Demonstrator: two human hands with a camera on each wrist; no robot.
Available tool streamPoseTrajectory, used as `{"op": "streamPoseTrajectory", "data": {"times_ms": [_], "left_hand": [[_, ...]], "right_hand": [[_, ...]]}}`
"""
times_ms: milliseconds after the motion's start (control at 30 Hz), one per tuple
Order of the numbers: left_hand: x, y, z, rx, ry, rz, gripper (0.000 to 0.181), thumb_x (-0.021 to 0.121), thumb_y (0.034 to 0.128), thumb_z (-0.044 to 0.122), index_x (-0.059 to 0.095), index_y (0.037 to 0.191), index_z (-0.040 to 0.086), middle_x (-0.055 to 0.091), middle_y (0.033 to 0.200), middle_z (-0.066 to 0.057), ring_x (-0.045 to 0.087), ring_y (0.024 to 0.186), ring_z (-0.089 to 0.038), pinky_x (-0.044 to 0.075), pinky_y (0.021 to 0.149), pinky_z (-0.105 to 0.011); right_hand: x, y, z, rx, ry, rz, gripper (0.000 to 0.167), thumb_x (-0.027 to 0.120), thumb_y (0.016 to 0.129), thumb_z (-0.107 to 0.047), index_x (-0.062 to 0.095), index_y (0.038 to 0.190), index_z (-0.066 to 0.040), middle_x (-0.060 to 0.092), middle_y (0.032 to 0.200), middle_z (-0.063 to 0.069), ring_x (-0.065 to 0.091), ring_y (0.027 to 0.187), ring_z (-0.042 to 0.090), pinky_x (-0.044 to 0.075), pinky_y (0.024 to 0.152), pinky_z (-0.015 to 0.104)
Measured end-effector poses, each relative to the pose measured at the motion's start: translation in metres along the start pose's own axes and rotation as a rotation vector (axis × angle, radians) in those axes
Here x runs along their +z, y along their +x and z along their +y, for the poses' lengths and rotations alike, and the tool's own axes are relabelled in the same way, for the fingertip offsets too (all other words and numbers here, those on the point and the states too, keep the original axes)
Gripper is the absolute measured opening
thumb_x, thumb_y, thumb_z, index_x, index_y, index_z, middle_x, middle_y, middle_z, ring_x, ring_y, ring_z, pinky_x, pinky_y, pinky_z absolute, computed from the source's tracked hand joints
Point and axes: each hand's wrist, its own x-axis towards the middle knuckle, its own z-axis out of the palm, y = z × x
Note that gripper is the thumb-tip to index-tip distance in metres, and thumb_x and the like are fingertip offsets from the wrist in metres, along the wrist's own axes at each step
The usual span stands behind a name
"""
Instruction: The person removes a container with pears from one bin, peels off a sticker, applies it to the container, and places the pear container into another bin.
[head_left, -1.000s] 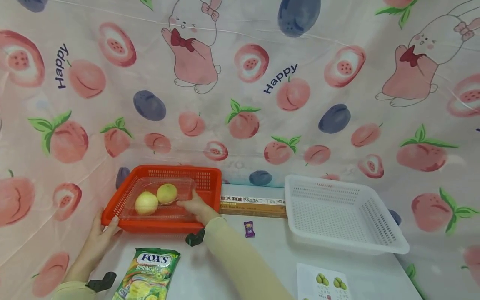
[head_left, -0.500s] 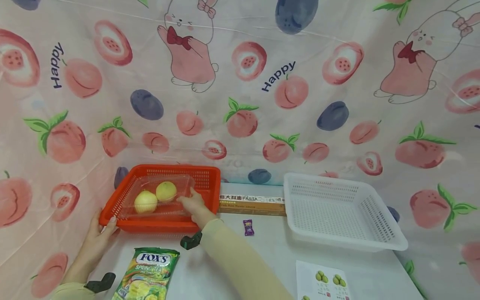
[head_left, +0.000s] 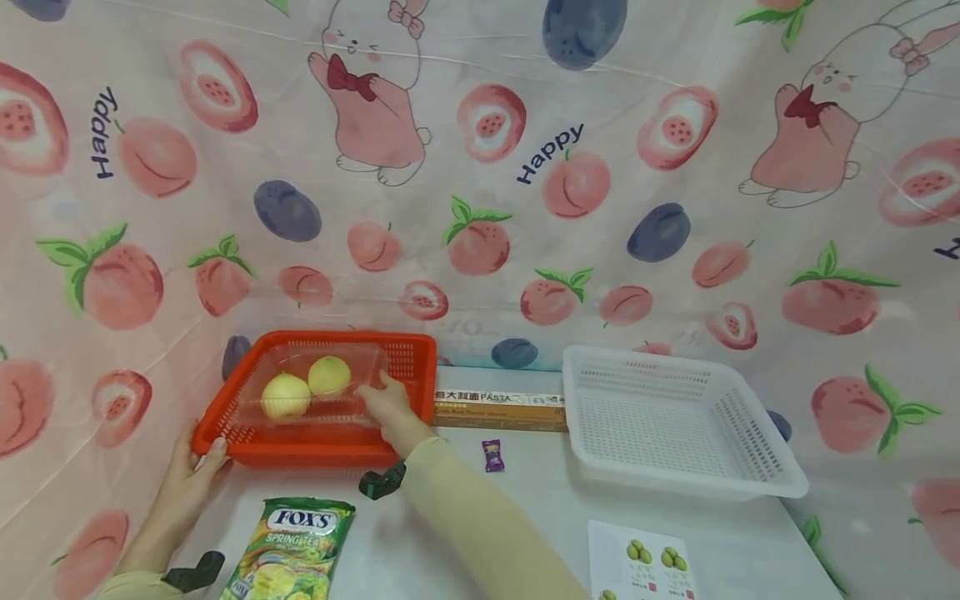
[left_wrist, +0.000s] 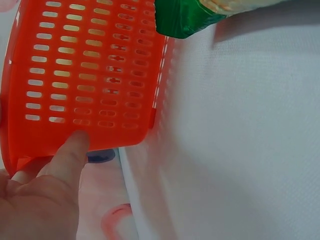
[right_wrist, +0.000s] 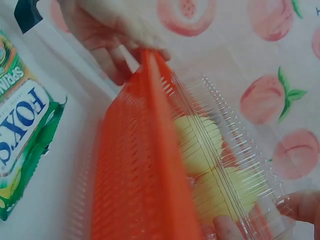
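A red plastic basket (head_left: 315, 454) stands at the back left. My left hand (head_left: 183, 483) grips its front left corner, and in the left wrist view the thumb (left_wrist: 72, 150) lies against the slotted wall. Inside the basket is a clear plastic box (head_left: 367, 362) holding two pale yellow round fruits (head_left: 286, 397), possibly pears or apples. My right hand (head_left: 392, 412) pinches the box at its right end. The right wrist view shows a thumb and finger (right_wrist: 300, 206) on the clear plastic. The underside of the box is hidden by the basket's front wall.
A green FOX'S candy bag (head_left: 292, 546) lies in front of the basket. Right of it are a purple-wrapped sweet (head_left: 492, 456), a long pasta box (head_left: 498, 408) and a white basket (head_left: 682, 487). A printed sheet (head_left: 637, 567) lies at front right. Patterned cloth (head_left: 480, 167) hangs behind.
The clear box with the fruits has risen slightly inside the red basket, held by my right hand. My left hand keeps its grip on the corner. The head view has shifted a little.
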Motion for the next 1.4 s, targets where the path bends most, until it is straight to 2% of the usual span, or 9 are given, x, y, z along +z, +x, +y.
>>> {"op": "streamPoseTrajectory", "data": {"times_ms": [100,200,300,400,567,800,1033,1200,1400], "left_hand": [[0.000,-0.001,-0.001,0.004,-0.028,-0.004,0.081,0.047,0.1047,0.023,-0.016,0.152,0.003,-0.002,0.150,-0.041,0.043,0.106,0.009,0.046,0.078,-0.007],[0.000,-0.002,-0.002,0.009,-0.058,-0.002,0.080,0.046,0.1048,0.022,-0.016,0.153,0.004,-0.004,0.150,-0.041,0.042,0.113,0.005,0.045,0.080,-0.007],[0.000,-0.002,-0.003,0.009,-0.073,-0.001,0.080,0.045,0.1051,0.022,-0.016,0.153,0.006,-0.005,0.150,-0.040,0.037,0.125,-0.003,0.044,0.082,-0.007],[0.000,-0.001,-0.003,0.006,-0.072,-0.003,0.081,0.046,0.1050,0.022,-0.017,0.153,0.007,-0.006,0.151,-0.040,0.033,0.130,-0.007,0.043,0.083,-0.007],[0.000,0.002,-0.005,0.030,-0.083,-0.003,0.080,0.046,0.1048,0.020,-0.016,0.153,0.006,-0.002,0.148,-0.044,0.041,0.117,0.005,0.044,0.082,-0.007],[-0.002,0.001,-0.006,0.064,-0.060,0.002,0.078,0.046,0.1050,0.018,-0.014,0.153,0.003,0.008,0.142,-0.049,0.045,0.105,0.012,0.045,0.079,-0.006],[0.000,0.000,-0.007,0.087,-0.097,-0.005,0.078,0.045,0.1048,0.015,-0.014,0.153,0.004,0.008,0.141,-0.049,0.045,0.107,0.012,0.045,0.079,-0.006],[0.000,0.002,-0.007,0.082,-0.074,-0.008,0.078,0.045,0.1051,0.016,-0.015,0.153,0.003,0.010,0.139,-0.051,0.048,0.101,0.015,0.045,0.077,-0.005],[0.001,0.003,-0.007,0.071,-0.084,0.002,0.078,0.045,0.1048,0.015,-0.015,0.152,0.002,0.008,0.139,-0.051,0.049,0.094,0.018,0.047,0.074,-0.006]], "right_hand": [[-0.004,-0.005,-0.008,-0.015,0.010,-0.017,0.065,0.065,0.092,-0.019,0.038,0.152,-0.015,0.055,0.130,0.008,0.051,0.056,0.017,0.056,0.068,0.030],[-0.009,-0.010,-0.017,-0.032,0.013,-0.032,0.065,0.065,0.092,-0.017,0.039,0.151,-0.013,0.056,0.130,0.009,0.065,0.070,0.024,0.058,0.073,0.034],[-0.016,-0.016,-0.027,-0.044,0.026,-0.049,0.065,0.065,0.092,-0.016,0.038,0.151,-0.011,0.054,0.133,0.010,0.068,0.089,0.031,0.058,0.076,0.037],[-0.024,-0.019,-0.036,-0.047,0.024,-0.056,0.064,0.064,0.093,-0.016,0.038,0.151,-0.012,0.053,0.135,0.011,0.069,0.089,0.029,0.058,0.077,0.037],[-0.043,-0.023,-0.052,-0.062,0.003,-0.069,0.064,0.066,0.092,-0.020,0.040,0.151,-0.014,0.053,0.134,0.009,0.064,0.075,0.020,0.058,0.076,0.036],[-0.077,-0.032,-0.065,-0.089,0.029,-0.117,0.062,0.064,0.094,-0.020,0.040,0.151,-0.016,0.064,0.111,0.008,0.064,0.101,0.034,0.058,0.077,0.039],[-0.115,-0.047,-0.066,-0.123,0.041,-0.135,0.060,0.062,0.094,-0.019,0.041,0.150,-0.014,0.061,0.125,0.013,0.063,0.107,0.034,0.057,0.081,0.039],[-0.142,-0.061,-0.063,-0.127,0.072,-0.140,0.064,0.060,0.095,-0.016,0.034,0.153,-0.015,0.046,0.141,0.022,0.058,0.114,0.038,0.057,0.079,0.036],[-0.175,-0.076,-0.059,-0.176,0.028,-0.143,0.063,0.056,0.098,-0.014,0.029,0.155,-0.015,0.034,0.149,0.025,0.045,0.126,0.045,0.057,0.082,0.036]]}}
